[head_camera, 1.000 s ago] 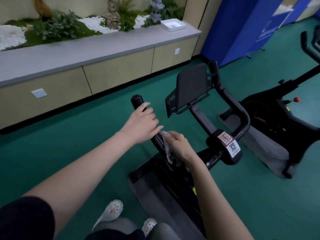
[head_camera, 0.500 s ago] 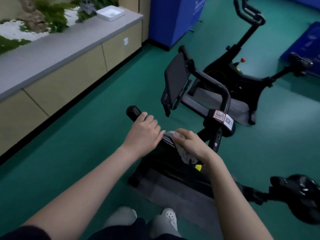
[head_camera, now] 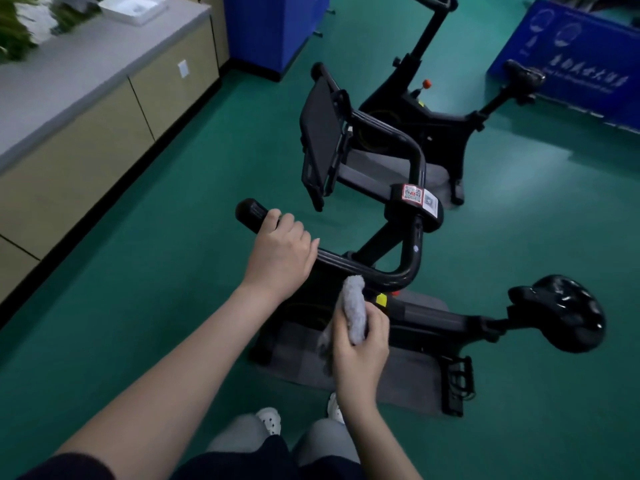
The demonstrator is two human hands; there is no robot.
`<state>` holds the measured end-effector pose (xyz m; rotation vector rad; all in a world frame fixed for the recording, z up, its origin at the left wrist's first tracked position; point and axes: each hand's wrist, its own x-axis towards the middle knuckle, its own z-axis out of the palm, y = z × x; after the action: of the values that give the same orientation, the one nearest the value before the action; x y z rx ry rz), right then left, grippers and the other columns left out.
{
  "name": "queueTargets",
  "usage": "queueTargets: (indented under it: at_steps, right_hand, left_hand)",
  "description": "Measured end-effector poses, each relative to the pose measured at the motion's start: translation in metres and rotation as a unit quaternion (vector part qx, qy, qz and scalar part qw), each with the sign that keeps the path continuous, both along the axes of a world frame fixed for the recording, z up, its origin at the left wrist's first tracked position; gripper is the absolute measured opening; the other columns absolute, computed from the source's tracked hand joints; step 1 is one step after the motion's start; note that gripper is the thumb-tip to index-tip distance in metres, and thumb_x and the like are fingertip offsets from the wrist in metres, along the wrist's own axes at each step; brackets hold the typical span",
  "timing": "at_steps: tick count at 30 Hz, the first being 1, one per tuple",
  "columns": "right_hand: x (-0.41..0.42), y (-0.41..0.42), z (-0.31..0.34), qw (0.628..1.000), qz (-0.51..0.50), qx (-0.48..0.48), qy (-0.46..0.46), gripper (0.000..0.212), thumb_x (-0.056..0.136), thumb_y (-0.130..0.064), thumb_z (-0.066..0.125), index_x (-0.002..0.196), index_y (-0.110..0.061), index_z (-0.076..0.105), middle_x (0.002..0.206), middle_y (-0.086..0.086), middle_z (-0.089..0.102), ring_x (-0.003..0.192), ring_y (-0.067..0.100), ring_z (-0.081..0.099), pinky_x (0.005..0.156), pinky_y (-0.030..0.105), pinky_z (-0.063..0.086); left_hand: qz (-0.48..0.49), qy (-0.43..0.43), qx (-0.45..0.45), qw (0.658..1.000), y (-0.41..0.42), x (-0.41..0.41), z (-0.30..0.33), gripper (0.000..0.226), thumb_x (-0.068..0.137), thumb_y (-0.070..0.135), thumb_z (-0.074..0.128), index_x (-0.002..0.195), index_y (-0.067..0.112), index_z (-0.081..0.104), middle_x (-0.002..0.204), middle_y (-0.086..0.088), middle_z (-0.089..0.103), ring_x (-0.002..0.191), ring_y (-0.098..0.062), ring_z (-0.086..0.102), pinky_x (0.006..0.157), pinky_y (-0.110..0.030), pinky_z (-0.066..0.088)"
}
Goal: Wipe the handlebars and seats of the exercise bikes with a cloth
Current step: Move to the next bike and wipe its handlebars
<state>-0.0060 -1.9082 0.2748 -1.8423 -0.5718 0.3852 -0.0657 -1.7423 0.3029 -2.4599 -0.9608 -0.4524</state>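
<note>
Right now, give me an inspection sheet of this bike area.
Surface: green floor, grey mat under the near bike.
Job's things: near bike's handlebar and glossy black seat; grey cloth bunched, its top at the handlebar bend; second bike behind.
Clutter: white tray on the counter.
Grippers: left hand wrapped around the handlebar grip; right hand closed on the cloth.
Cables: nothing seen.
Surroundings: blue panels, blue banner, plants on the counter.
</note>
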Motion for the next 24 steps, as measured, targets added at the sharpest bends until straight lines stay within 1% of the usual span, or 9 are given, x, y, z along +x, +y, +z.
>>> queueTargets:
  at_steps: [3,7,9,11,15,17,19,21,24]
  right_hand:
    - [-0.009,0.012,-0.014,0.993,-0.021,-0.048,0.109,0.005,0.089,-0.025,0.063,0.093,-0.024,0.063,0.098,0.001,0.064,0.090,0.014,0.062,0.085,0.040,0.051]
    - [-0.014,0.026,-0.027,0.966,-0.020,-0.091,0.240,0.011,0.094,-0.030,0.057,0.095,-0.019,0.061,0.093,0.003,0.068,0.091,0.020,0.064,0.081,0.033,0.050]
    - [-0.010,0.041,-0.023,0.958,-0.008,-0.077,0.276,0.013,0.094,-0.034,0.057,0.092,-0.022,0.060,0.093,0.004,0.068,0.091,0.021,0.066,0.083,0.036,0.052]
    - [-0.009,0.059,-0.018,0.959,0.014,-0.053,0.279,0.014,0.089,-0.033,0.063,0.088,-0.019,0.060,0.091,0.007,0.070,0.090,0.024,0.067,0.085,0.040,0.054]
    - [-0.013,0.074,-0.019,0.964,0.014,-0.026,0.265,0.038,0.066,-0.047,0.072,0.083,-0.013,0.067,0.084,0.011,0.073,0.083,0.028,0.071,0.081,0.051,0.056]
    - [-0.013,0.071,-0.016,0.971,0.004,-0.024,0.239,0.028,0.071,-0.040,0.074,0.079,-0.014,0.067,0.079,0.010,0.073,0.080,0.027,0.071,0.078,0.049,0.057]
    - [-0.007,0.065,-0.012,0.974,-0.036,-0.012,0.225,0.012,0.082,-0.022,0.073,0.076,-0.015,0.066,0.076,0.007,0.071,0.077,0.024,0.069,0.075,0.040,0.058]
    - [0.001,0.055,-0.011,0.972,-0.093,0.010,0.217,0.015,0.085,-0.014,0.070,0.073,-0.019,0.064,0.073,0.002,0.069,0.075,0.021,0.067,0.072,0.034,0.056]
    - [0.004,0.051,-0.015,0.968,-0.131,0.025,0.213,0.017,0.086,-0.014,0.069,0.072,-0.020,0.063,0.072,0.001,0.068,0.074,0.019,0.066,0.071,0.033,0.056]
  left_hand:
    - [-0.003,0.013,0.004,1.000,-0.001,-0.001,0.000,0.047,0.100,0.031,0.030,0.078,0.012,0.067,0.074,-0.004,0.062,0.079,-0.026,0.053,0.094,-0.040,0.033]
    - [-0.008,0.011,0.010,1.000,0.000,-0.002,0.000,0.046,0.099,0.031,0.032,0.076,0.012,0.067,0.072,-0.004,0.062,0.077,-0.026,0.052,0.093,-0.040,0.032]
    - [-0.012,0.004,0.009,1.000,0.001,-0.003,0.001,0.045,0.099,0.030,0.033,0.075,0.012,0.067,0.071,-0.004,0.062,0.076,-0.026,0.052,0.092,-0.040,0.032]
    - [-0.013,0.012,0.007,1.000,0.001,-0.003,0.001,0.045,0.099,0.030,0.032,0.077,0.012,0.067,0.073,-0.004,0.063,0.077,-0.026,0.053,0.093,-0.041,0.032]
    - [-0.015,0.024,0.002,1.000,-0.001,-0.004,0.003,0.046,0.100,0.031,0.031,0.079,0.012,0.067,0.076,-0.004,0.064,0.080,-0.026,0.054,0.094,-0.041,0.032]
    - [-0.014,0.017,0.003,1.000,0.000,-0.004,0.003,0.046,0.099,0.031,0.031,0.079,0.012,0.068,0.075,-0.004,0.064,0.079,-0.026,0.054,0.095,-0.041,0.032]
    - [-0.014,0.012,0.008,1.000,0.000,-0.004,0.003,0.045,0.099,0.030,0.033,0.078,0.012,0.068,0.074,-0.004,0.064,0.078,-0.025,0.054,0.094,-0.040,0.032]
    - [-0.013,0.011,0.005,1.000,0.000,-0.004,0.002,0.046,0.099,0.030,0.033,0.076,0.012,0.068,0.073,-0.004,0.064,0.078,-0.025,0.054,0.094,-0.040,0.033]
    - [-0.004,0.002,-0.005,1.000,-0.001,-0.002,0.002,0.046,0.099,0.030,0.032,0.076,0.012,0.068,0.073,-0.004,0.063,0.078,-0.026,0.053,0.094,-0.040,0.032]
